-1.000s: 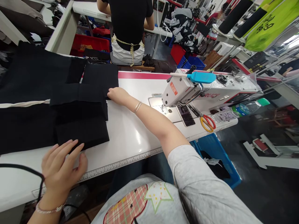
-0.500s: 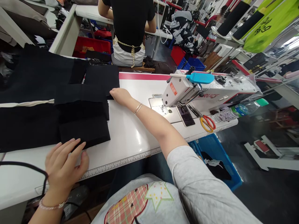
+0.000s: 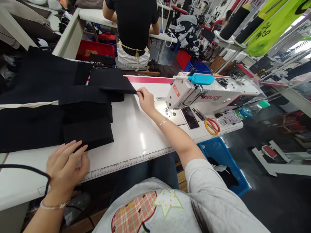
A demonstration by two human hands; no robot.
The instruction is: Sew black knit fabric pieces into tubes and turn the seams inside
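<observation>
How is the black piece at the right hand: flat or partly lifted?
Partly lifted: the right hand pinches up a corner of the black piece, cloth showing under it.

Seated person cut off above the shoulders, black fabric cropped at left, phone screen unreadable

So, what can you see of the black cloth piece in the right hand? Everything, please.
The black cloth piece is plain and matte, with no pattern visible. It looks like thin woven fabric. One corner tapers towards the sewing machine, pinched in the fingers of the right hand. The piece lies partly over other black cloth on the white table. The left hand is away from it. Its far-left extent is unclear.
</observation>
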